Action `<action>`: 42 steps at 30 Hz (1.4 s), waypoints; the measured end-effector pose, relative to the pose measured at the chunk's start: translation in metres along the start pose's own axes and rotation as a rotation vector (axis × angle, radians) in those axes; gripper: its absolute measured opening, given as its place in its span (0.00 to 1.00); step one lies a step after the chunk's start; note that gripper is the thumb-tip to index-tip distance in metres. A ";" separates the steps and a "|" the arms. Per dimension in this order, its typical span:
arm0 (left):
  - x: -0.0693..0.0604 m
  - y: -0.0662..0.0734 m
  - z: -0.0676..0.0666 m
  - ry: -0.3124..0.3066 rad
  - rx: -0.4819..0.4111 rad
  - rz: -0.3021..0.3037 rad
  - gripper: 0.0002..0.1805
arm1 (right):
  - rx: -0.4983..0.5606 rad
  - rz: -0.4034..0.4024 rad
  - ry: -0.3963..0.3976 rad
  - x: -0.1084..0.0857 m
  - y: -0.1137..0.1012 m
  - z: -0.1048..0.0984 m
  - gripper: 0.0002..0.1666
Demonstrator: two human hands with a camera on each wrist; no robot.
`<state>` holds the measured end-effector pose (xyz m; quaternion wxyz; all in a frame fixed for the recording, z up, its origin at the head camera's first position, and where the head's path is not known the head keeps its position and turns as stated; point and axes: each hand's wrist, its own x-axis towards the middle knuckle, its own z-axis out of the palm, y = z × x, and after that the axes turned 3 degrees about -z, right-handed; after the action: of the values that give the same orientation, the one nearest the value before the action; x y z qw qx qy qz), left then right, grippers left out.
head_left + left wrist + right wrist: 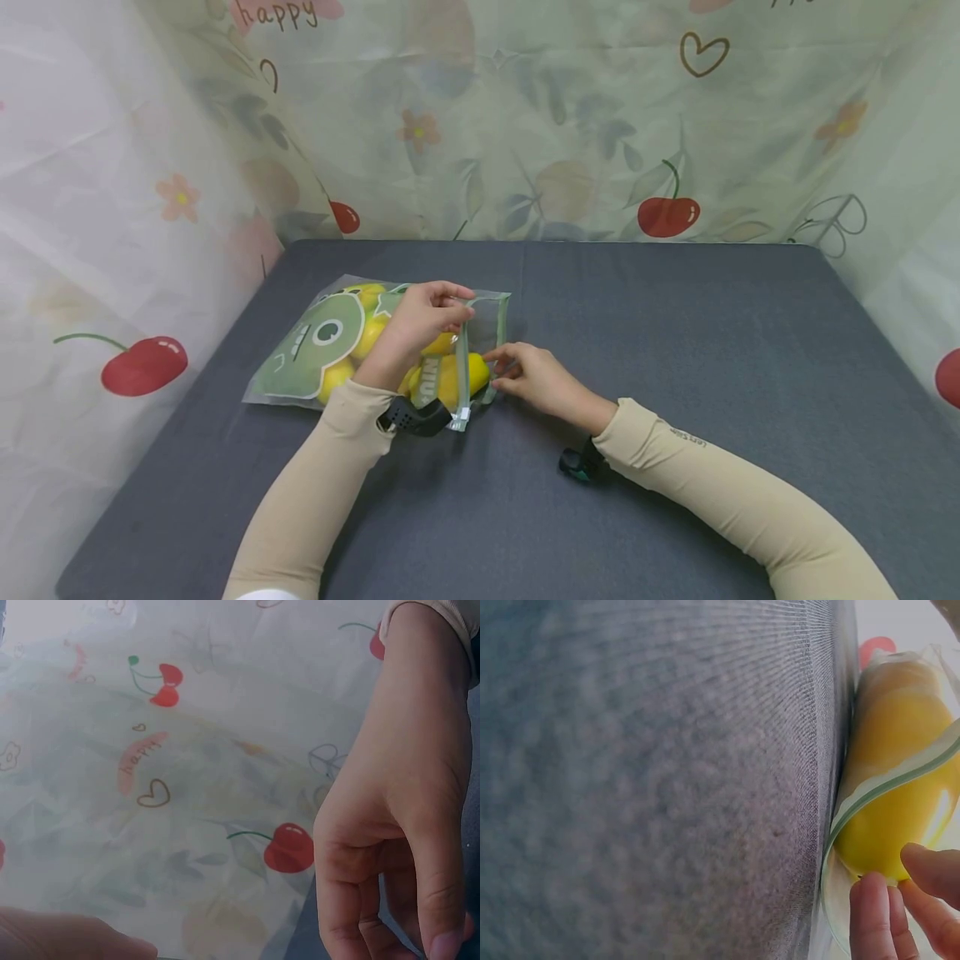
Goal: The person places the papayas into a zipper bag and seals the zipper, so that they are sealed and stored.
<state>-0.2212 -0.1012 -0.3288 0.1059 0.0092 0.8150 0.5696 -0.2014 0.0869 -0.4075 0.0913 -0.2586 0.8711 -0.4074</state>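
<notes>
A clear zip bag (489, 310) with a green cartoon print lies left of centre on the table, several smooth yellow fruits (370, 335) inside it. My left hand (420, 321) reaches over the bag and pinches its upper edge beside the zip strip; in the left wrist view only part of this hand (71, 934) shows. At the bag's mouth, my right hand (536, 379) has its fingertips at the end of one yellow fruit (896, 817). That fruit lies within the bag's mouth, its tip towards the fingers. The left wrist view shows the right hand (390, 832) bent downward.
The dark grey table (675, 333) extends right of the bag and in front of it. A printed curtain (525, 117) with cherries and flowers hangs behind and at both sides. A white zip slider (461, 415) sits at the bag's near edge.
</notes>
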 end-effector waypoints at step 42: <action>0.003 0.002 -0.001 0.011 -0.007 -0.015 0.14 | 0.206 -0.002 0.006 -0.044 -0.018 -0.031 0.23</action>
<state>-0.2249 -0.1007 -0.3277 0.1055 -0.0003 0.8135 0.5719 -0.1686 0.1208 -0.3756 0.1145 -0.2474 0.8247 -0.4955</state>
